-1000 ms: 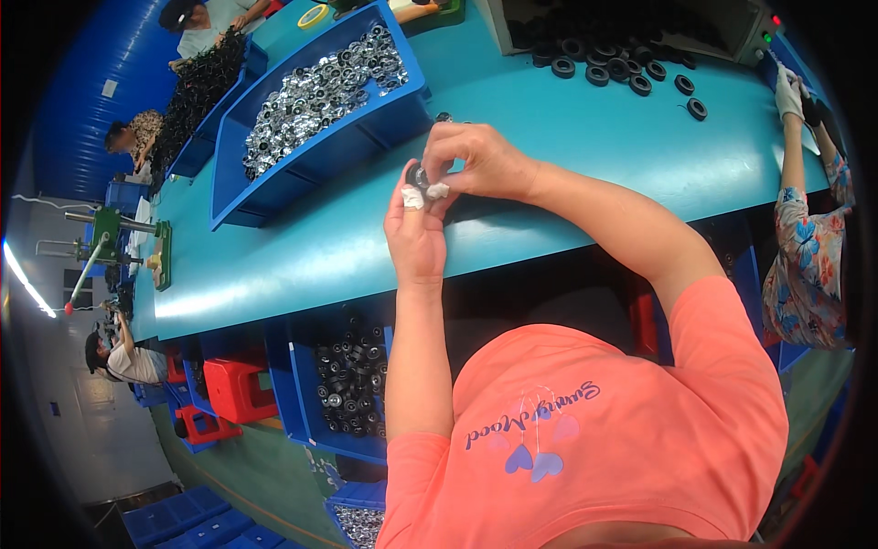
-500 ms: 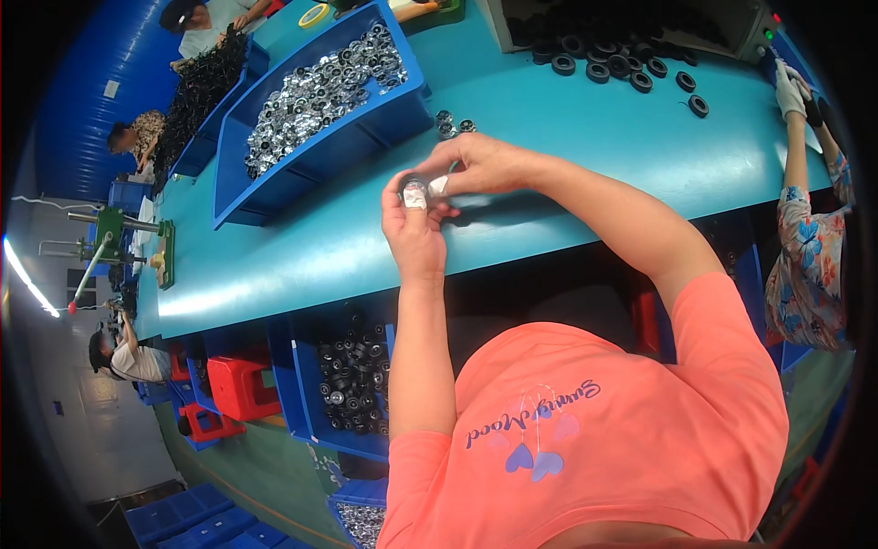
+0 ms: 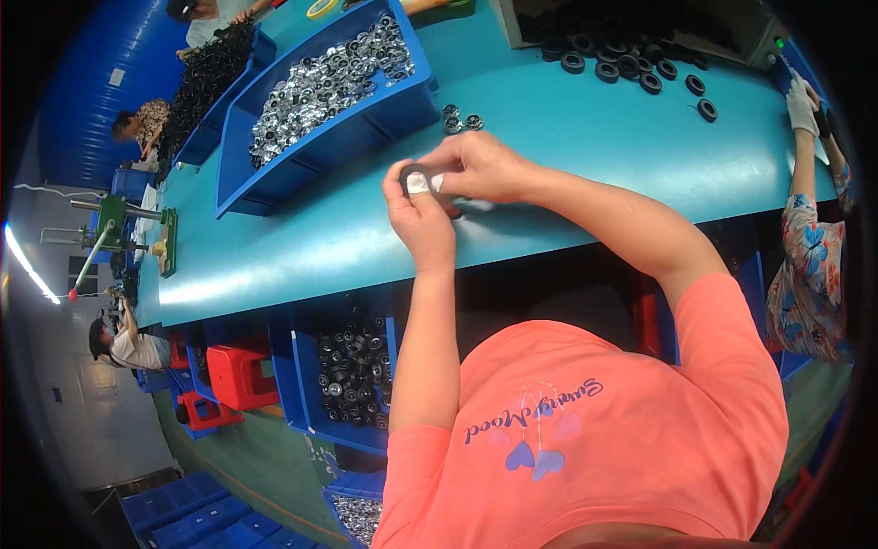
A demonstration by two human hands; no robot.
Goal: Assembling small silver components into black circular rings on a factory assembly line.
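Above the teal workbench (image 3: 302,265), my two hands meet over a small dark ring-shaped part (image 3: 408,172). My left hand (image 3: 422,221) holds it from below with fingers curled round its left side and the thumb across its face. White tape wraps that thumb. My right hand (image 3: 485,166) pinches at the part's right side, its thumb also taped white. The fingers cover much of the part, so whatever sits inside it is hidden. Just beyond my right hand lie a few shiny metal hubs (image 3: 472,122) on the bench.
A blue bin (image 3: 343,139) full of shiny hubs stands beyond my hands to the left. Black rings (image 3: 650,83) lie scattered at the far right. A green hand press (image 3: 114,224) stands at the left. A gloved co-worker (image 3: 805,238) works at the right; a bin of black wheels (image 3: 352,375) is below.
My left hand has turned a little and shifted slightly up and right, and the ring-shaped part has turned in my grip. My right fingers stay against it. The whole view has shifted slightly.
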